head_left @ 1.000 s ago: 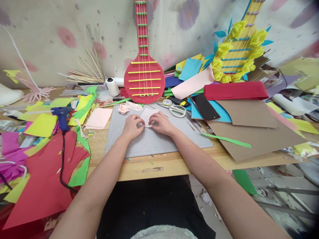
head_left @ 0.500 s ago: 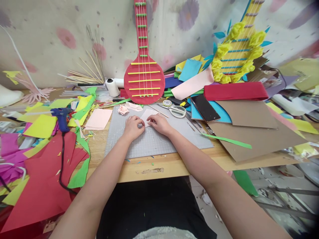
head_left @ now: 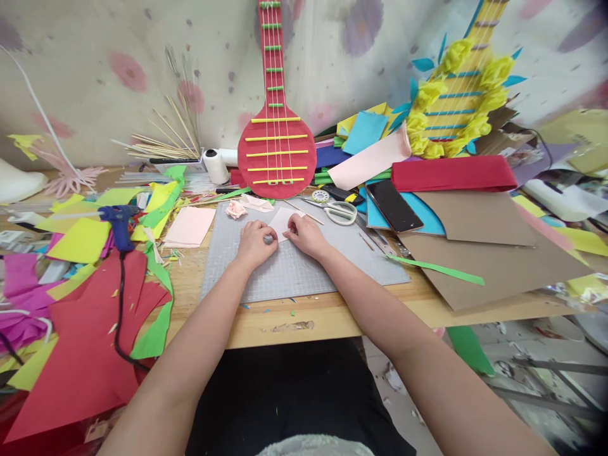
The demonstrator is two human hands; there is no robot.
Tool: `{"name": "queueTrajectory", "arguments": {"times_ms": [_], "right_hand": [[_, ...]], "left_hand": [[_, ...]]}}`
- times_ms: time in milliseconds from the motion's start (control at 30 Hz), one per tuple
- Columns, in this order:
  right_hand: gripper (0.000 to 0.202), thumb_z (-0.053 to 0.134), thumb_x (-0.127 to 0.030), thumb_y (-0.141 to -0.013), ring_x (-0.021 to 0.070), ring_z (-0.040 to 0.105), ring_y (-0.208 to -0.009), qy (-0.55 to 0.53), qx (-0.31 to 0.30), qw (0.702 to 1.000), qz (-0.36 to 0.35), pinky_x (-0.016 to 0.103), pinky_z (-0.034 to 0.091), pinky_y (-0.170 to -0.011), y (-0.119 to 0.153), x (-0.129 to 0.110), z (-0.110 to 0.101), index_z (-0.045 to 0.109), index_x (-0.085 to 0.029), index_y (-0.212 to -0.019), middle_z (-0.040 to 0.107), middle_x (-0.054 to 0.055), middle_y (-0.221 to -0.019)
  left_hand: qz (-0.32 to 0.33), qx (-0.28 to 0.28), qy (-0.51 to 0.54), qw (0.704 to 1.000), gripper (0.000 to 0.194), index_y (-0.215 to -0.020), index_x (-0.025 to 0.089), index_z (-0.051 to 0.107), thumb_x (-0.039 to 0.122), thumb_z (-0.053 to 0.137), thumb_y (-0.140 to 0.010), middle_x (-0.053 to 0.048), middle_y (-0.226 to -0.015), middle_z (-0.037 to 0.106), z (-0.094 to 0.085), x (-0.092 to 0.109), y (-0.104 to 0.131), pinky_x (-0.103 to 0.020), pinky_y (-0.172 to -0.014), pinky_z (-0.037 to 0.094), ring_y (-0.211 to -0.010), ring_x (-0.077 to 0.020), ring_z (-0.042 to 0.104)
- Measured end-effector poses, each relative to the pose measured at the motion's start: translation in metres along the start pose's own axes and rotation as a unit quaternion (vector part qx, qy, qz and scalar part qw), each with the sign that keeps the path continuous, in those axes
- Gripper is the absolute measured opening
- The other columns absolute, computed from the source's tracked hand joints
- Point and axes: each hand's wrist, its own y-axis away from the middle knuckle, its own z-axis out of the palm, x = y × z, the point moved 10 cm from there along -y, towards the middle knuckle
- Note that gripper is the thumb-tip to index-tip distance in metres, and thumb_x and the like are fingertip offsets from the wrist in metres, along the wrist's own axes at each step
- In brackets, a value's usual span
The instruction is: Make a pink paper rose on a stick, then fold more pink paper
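Observation:
A small sheet of pale pink paper (head_left: pixel 280 220) lies on the grey cutting mat (head_left: pixel 285 278) between my hands. My left hand (head_left: pixel 256 244) has its fingers bent in a pinch at the sheet's lower left edge. On the opposite edge, my right hand (head_left: pixel 305 235) pinches the paper between thumb and fingers, which cover that side. Just beyond my left hand sit a crumpled pink paper flower (head_left: pixel 235 209) and a folded pink paper piece (head_left: pixel 256 203). A thin stick (head_left: pixel 306 211) and scissors (head_left: pixel 341 213) are past my right hand.
A red paper-covered lute model (head_left: pixel 277 152) leans at the back; a yellow flowered one (head_left: pixel 451 114) stands at right. A blue glue gun (head_left: pixel 118 228) rests on scraps at left. Pink sheets (head_left: pixel 190 227), a phone (head_left: pixel 394 206) and brown cardboard (head_left: pixel 494 272) flank the mat.
My right hand's fingers have curled in and drawn slightly right along the paper. My left hand stays nearly in place. The whole view has shifted a little.

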Motion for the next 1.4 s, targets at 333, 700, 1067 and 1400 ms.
{"name": "queueTrajectory", "arguments": {"times_ms": [333,700,1067,1400], "right_hand": [[0.009,0.057,-0.028,-0.079,0.0173,0.049,-0.081,0.062,-0.02,0.998,-0.014,0.029,0.034,-0.074,0.0,-0.005,0.003,0.057,-0.019,-0.079,0.062,0.004,-0.08],[0.015,0.051,-0.031,-0.081,0.0219,0.048,-0.09,0.103,-0.009,0.994,-0.038,0.035,0.035,-0.082,0.008,-0.016,0.001,0.057,-0.018,-0.086,0.061,0.009,-0.088],[0.019,0.045,-0.013,-0.077,0.0242,0.046,-0.091,0.129,0.004,0.992,-0.007,0.035,0.036,-0.078,0.009,0.009,-0.01,0.055,-0.017,-0.093,0.058,0.011,-0.095],[0.017,0.049,-0.022,-0.078,0.0237,0.045,-0.095,0.095,0.027,0.992,-0.074,0.035,0.036,-0.084,0.012,-0.02,-0.003,0.054,-0.017,-0.094,0.057,0.009,-0.095]], "left_hand": [[-0.027,0.015,-0.004,1.0,0.011,-0.07,0.023,0.067,0.031,0.06,-0.071,-0.004,-0.087,0.058,0.0,-0.003,-0.002,-0.037,-0.087,0.035,-0.092,-0.022,0.048],[-0.022,0.01,-0.005,1.0,0.011,-0.078,0.025,0.067,0.032,0.064,-0.07,-0.005,-0.091,0.054,0.003,0.001,-0.002,-0.038,-0.088,0.034,-0.095,-0.0229,0.046],[-0.035,-0.001,-0.009,0.999,0.01,-0.077,0.027,0.069,0.031,0.064,-0.069,-0.005,-0.094,0.053,0.006,-0.002,-0.003,-0.04,-0.09,0.033,-0.098,-0.024,0.046],[-0.035,0.01,-0.022,0.999,0.014,-0.076,0.025,0.068,0.037,0.063,-0.07,-0.006,-0.093,0.053,0.006,0.002,-0.005,-0.04,-0.089,0.033,-0.098,-0.0247,0.045]]}}
